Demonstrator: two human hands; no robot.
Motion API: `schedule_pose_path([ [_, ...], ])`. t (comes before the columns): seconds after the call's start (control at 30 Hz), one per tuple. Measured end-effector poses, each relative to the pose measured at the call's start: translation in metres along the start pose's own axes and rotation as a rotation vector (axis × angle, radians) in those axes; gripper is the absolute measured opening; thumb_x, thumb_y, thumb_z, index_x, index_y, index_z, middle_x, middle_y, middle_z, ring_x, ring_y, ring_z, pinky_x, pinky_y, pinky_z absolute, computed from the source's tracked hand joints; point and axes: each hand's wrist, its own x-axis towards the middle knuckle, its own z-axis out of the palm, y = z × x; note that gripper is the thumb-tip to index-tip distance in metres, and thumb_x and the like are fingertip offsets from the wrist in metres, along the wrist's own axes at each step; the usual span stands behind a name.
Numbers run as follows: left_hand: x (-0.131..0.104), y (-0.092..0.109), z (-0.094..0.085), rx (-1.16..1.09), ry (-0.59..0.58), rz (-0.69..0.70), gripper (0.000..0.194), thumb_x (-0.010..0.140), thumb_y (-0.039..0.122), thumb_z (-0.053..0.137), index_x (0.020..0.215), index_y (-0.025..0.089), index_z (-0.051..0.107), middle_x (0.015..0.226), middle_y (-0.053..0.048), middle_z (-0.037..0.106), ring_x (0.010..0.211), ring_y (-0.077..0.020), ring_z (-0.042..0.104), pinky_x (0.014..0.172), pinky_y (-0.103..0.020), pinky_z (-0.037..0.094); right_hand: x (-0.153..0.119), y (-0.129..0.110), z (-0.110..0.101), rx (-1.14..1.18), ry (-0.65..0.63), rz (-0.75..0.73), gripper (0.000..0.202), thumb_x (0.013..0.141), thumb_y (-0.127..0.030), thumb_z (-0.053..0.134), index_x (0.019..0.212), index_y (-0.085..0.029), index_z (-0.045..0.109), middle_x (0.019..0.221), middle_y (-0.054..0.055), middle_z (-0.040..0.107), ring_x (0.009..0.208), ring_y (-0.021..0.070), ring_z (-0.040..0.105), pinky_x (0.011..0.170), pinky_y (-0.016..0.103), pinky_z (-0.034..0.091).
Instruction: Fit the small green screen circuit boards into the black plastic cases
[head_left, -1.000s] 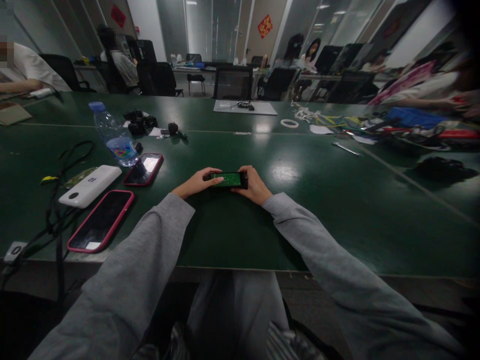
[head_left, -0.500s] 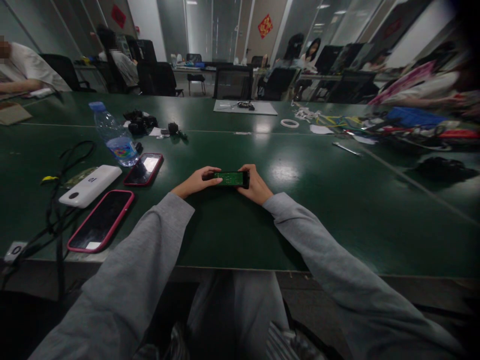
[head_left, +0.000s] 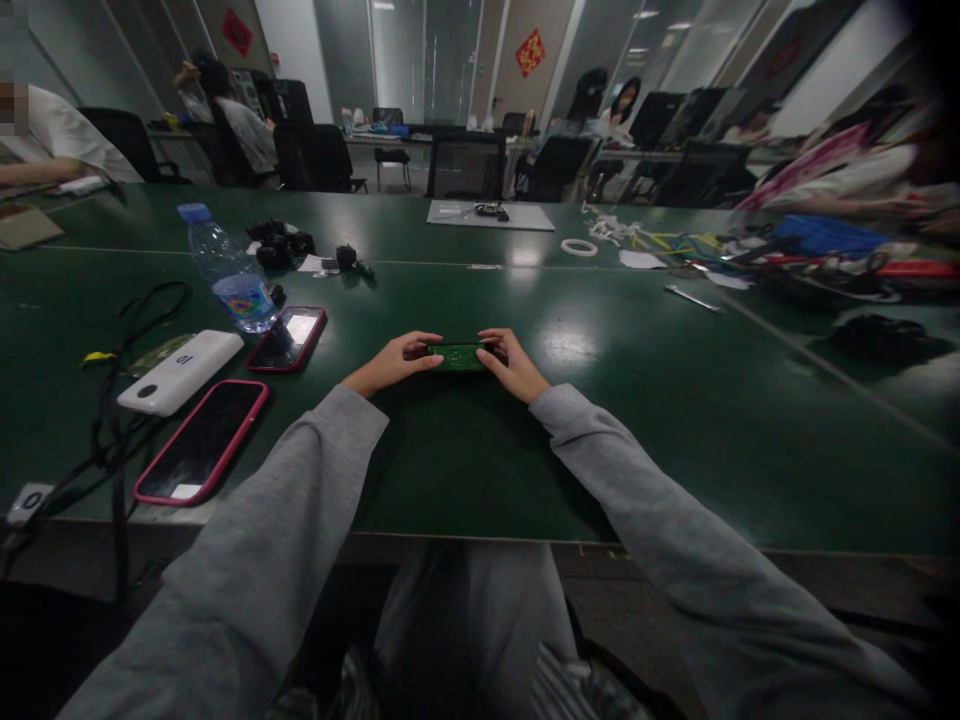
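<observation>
Phone [head_left: 459, 357]: in the head view, held sideways with a green picture on its screen, between the left fingers [head_left: 427, 363] and the right fingers [head_left: 496, 334]; whether it touches the surface [head_left: 480, 470] below, I cannot tell.
Left grip: left fingers closed about the phone's left end, thumb over the screen, the others bent behind and above.
Right grip: right fingers closed about the opposite end, thumb across the screen's edge, forefinger by the far edge.
Surface: dark green, spreading out on all sides of the fingers.
Pink-cased phones: a larger phone [head_left: 202, 440] left of the left fingers and nearer the body; a smaller phone [head_left: 287, 338] also to their left, bright reflection on its glass.
White box [head_left: 180, 372]: farther left of the left fingers, just beside the larger phone.
Bottle [head_left: 244, 290]: clear, blue-capped, left of and beyond the left fingers, near the smaller phone.
Grey board [head_left: 517, 217]: well beyond both sets of fingers, small dark items on top.
White ring [head_left: 579, 247]: beyond the right fingers, off to their right.
Metal tool [head_left: 691, 298]: farther right, well apart from the right fingers.
</observation>
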Motion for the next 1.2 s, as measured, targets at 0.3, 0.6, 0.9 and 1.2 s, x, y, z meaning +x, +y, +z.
schedule_pose_path([
  [0.3,-0.001,0.002,0.001,0.003,-0.004,0.025,0.052,0.079,0.037,0.063,0.123,0.015,0.05,0.122,-0.014,0.058,0.108,-0.0225,0.058,0.093,-0.041,0.044,0.003,0.002,-0.005,0.216,-0.047,0.134,0.046,0.079,-0.053,0.06,0.112,-0.023,0.048,0.106,0.007,0.057,0.103,0.022,0.056,0.096,0.044,0.045],
  [0.6,-0.002,0.001,-0.001,0.03,-0.027,0.033,0.048,0.081,0.038,0.059,0.124,0.016,0.05,0.125,-0.012,0.056,0.11,-0.0214,0.057,0.095,-0.039,0.044,0.002,-0.004,-0.014,0.286,-0.154,0.165,0.051,0.075,-0.046,0.067,0.118,-0.023,0.05,0.115,0.007,0.057,0.11,0.0235,0.054,0.101,0.046,0.042],
  [0.9,-0.003,0.006,-0.001,0.074,-0.014,-0.011,0.049,0.08,0.036,0.059,0.125,0.016,0.049,0.127,-0.012,0.055,0.113,-0.0218,0.055,0.095,-0.038,0.043,0.003,0.0,-0.014,0.317,-0.141,0.184,0.045,0.072,-0.042,0.071,0.109,-0.021,0.056,0.113,0.007,0.058,0.109,0.0228,0.054,0.1,0.046,0.042],
  [1.2,0.001,-0.005,0.005,0.355,0.191,-0.013,0.053,0.089,0.044,0.044,0.133,0.016,0.043,0.13,-0.011,0.052,0.113,-0.0202,0.054,0.097,-0.035,0.041,0.002,-0.003,-0.008,0.216,-0.112,0.168,0.045,0.072,-0.045,0.069,0.106,-0.021,0.055,0.106,0.007,0.058,0.102,0.0222,0.057,0.095,0.045,0.045],
])
